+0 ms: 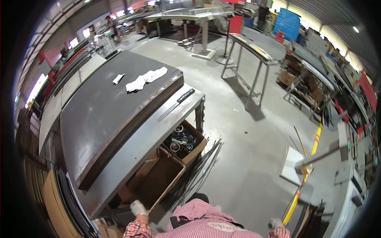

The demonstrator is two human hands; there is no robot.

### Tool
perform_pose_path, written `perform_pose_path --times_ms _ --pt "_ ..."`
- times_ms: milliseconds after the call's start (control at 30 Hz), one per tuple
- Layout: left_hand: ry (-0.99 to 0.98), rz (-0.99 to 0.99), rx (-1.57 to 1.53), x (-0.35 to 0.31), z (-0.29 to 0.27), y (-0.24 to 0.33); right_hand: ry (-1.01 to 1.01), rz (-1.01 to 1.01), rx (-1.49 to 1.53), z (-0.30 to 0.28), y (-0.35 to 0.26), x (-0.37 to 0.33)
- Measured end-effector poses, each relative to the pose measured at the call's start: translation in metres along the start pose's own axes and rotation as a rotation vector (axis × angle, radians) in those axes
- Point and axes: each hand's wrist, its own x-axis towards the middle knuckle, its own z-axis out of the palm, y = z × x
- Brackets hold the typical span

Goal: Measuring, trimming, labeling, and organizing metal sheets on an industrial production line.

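One long steel workbench [131, 154] runs from the near left toward the far right, and on it lies one dark, slightly curved slab [107, 115] with its long axis along the same line. Under the bench's near edge stand two open cardboard boxes: the nearer box [158, 180] looks mostly bare inside, and the farther box [186, 141] holds metal rings and small parts. A bundle of thin dark rods [200, 166] leans on the floor just right of the boxes. On the slab's far end lie two pale pieces: one crumpled white rag [146, 79] and one smaller scrap [118, 78] to its left. One knife [177, 104] lies on the bench's bare strip, black handle toward the far right, blade pointing near-left.

The left hand [138, 207], in a white glove, rests on the nearer box's near flap with fingers curled over its edge. The right hand [276, 223], also gloved, hangs near the lower right by a yellow pole [301, 186]; whether it is open or closed cannot be told.
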Motion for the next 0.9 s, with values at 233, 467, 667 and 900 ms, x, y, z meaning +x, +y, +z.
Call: perform_pose_path --times_ms 233,467,667,900 --pt "-0.093 0.268 -1.577 0.005 -0.166 0.288 -0.157 -0.531 0.543 -0.010 -0.443 0.076" --pt "0.358 0.525 -1.469 0.152 -0.305 0.484 -0.900 -0.615 0.790 -0.001 -0.608 0.089" --pt "0.333 0.500 -1.209 0.242 -0.318 0.555 -0.999 -0.284 0.904 0.008 -0.734 0.127" --pt "0.409 0.105 -1.630 0.250 -0.326 0.571 -1.496 -0.322 0.301 0.157 -1.001 0.080"
